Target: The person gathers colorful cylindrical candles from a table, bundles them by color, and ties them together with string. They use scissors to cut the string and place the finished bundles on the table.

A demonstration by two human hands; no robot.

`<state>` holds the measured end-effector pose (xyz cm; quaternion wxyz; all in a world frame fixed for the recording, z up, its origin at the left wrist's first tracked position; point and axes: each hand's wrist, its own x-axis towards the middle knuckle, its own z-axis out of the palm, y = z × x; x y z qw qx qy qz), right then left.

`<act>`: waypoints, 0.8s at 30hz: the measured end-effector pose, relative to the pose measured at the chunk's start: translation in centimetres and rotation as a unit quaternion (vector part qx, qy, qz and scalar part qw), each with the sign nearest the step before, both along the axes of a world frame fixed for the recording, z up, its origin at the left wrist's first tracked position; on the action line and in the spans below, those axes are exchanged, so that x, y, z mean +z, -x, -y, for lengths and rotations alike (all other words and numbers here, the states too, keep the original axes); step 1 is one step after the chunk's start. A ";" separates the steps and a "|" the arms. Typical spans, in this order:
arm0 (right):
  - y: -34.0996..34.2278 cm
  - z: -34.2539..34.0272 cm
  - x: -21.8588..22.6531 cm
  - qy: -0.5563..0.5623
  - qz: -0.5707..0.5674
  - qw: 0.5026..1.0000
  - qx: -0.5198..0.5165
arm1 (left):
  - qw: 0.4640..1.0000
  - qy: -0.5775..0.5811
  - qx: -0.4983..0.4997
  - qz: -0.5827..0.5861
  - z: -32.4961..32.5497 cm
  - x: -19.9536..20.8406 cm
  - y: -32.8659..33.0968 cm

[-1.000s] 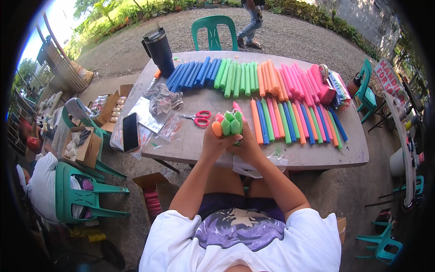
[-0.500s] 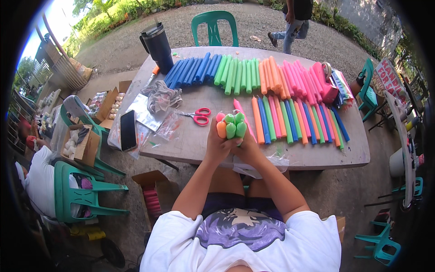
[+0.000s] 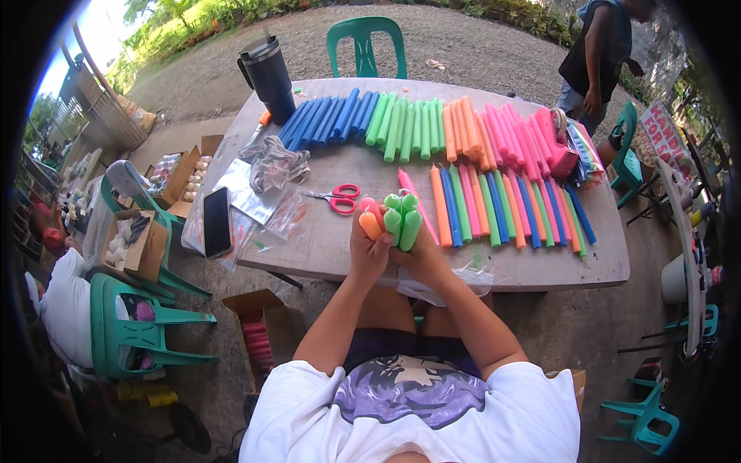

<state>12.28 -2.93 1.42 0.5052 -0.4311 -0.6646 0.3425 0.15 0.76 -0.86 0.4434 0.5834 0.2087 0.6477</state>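
Note:
Close together over the near edge of the table, my two hands grip candles standing roughly upright. My left hand is wrapped round an orange candle and pink ones beside it. In my right hand is a cluster of green candles. Just beyond lies a loose pink candle. To its right runs a row of mixed orange, blue, green and pink candles. Behind are groups of blue candles, green candles, orange candles and pink candles.
Red-handled scissors, a grey cloth, clear plastic bags and a phone lie on the table's left. A dark tumbler stands at the far-left corner, a tape dispenser at the right. A person is beyond the table.
The bundle has parted slightly: the orange and pink candles tilt left in my left hand, the green ones stay in my right. The person in the background has moved right.

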 end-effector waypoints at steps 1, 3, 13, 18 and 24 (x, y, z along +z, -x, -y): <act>0.1 0.0 0.2 -0.001 -0.001 1.000 -0.007 | 0.999 -0.023 0.019 -0.017 0.1 0.2 0.3; 0.4 0.2 0.9 -0.002 -0.003 1.000 -0.022 | 0.998 0.048 0.045 0.018 0.5 0.2 0.7; 1.5 -2.9 5.7 0.209 0.324 0.916 -0.109 | 0.976 0.136 0.136 0.102 -0.4 1.8 2.7; 2.9 -3.9 6.0 0.130 0.363 0.900 -0.202 | 0.984 0.135 0.104 0.046 0.0 1.2 2.6; -1.9 -3.7 2.7 -0.025 0.549 0.810 -0.202 | 0.985 0.148 0.071 0.046 -0.2 1.2 2.8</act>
